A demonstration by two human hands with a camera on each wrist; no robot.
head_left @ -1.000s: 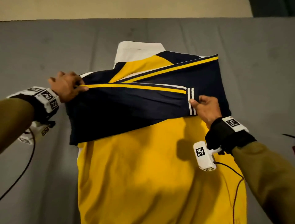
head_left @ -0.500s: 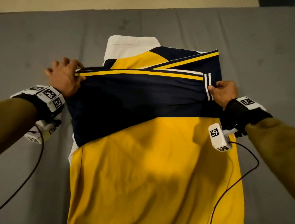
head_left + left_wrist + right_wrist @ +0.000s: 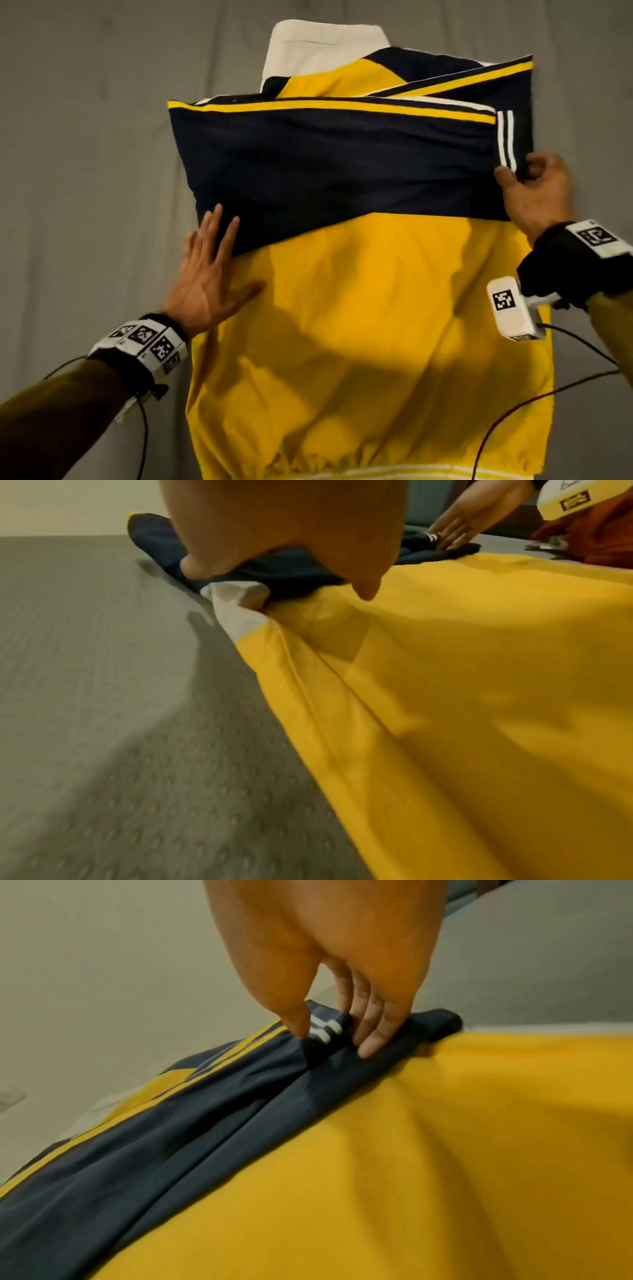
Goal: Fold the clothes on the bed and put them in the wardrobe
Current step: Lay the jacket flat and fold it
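A yellow and navy jacket [image 3: 370, 325] lies back-up on the grey bed [image 3: 85, 171], white collar [image 3: 325, 44] at the far end. Both navy sleeves [image 3: 342, 164] are folded across its upper back. My left hand [image 3: 209, 274] lies flat with straight fingers on the jacket's left edge, pressing the lower corner of the folded sleeve [image 3: 281, 572]. My right hand [image 3: 534, 192] pinches the white-striped sleeve cuff [image 3: 325, 1030] at the jacket's right edge, thumb and fingers curled on the cloth [image 3: 377, 1031].
Grey bedding surrounds the jacket on the left, right and far side. Cables [image 3: 513, 411] from the wrist cameras trail over the jacket's lower right and down at the left. A pale wall [image 3: 103, 961] stands beyond the bed. An orange-brown cloth [image 3: 596, 534] lies at the far right.
My left hand let go of the sleeve's top left edge and moved down to press flat on the jacket's left side. The right hand drew the cuff further right and lowered it.
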